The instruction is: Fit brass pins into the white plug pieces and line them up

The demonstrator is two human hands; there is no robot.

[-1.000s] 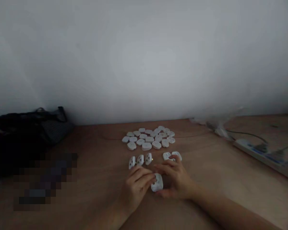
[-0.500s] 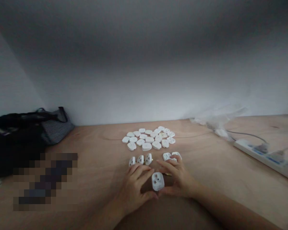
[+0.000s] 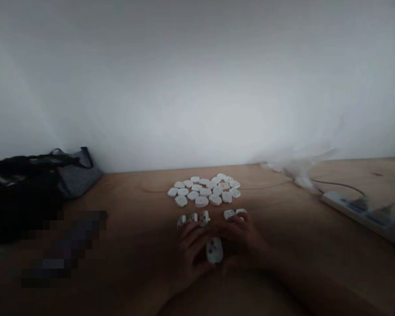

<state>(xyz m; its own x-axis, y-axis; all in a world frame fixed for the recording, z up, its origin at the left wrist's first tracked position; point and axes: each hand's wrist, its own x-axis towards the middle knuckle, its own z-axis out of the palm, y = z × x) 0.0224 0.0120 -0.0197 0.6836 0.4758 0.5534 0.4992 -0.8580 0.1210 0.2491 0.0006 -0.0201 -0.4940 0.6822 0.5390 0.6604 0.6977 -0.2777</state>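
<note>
Head view, listed near to far.

Item 1: a white plastic plug-shaped piece (image 3: 214, 250) with dark holes in its face, standing between the left hand (image 3: 192, 254) and the right hand (image 3: 240, 239). It sits slightly lower and further left than half a second earlier. Shadow hides whether either hand grips it.

Item 2: left-hand fingers (image 3: 189, 237), spread, now reaching over a row of three white pieces (image 3: 204, 218) and partly covering them.

Item 3: right-hand fingers (image 3: 237, 224), curved and close together, just below a pair of white pieces (image 3: 229, 214).

Item 4: a cluster of white pieces (image 3: 201, 201) lying flat on a wooden tabletop (image 3: 134, 197).

Item 5, right: a white power strip (image 3: 355, 210) with a cable (image 3: 342, 185) and crumpled clear plastic (image 3: 298, 173).

Item 6, left: a striped bag (image 3: 77, 177), against a white wall (image 3: 197, 87).
</note>
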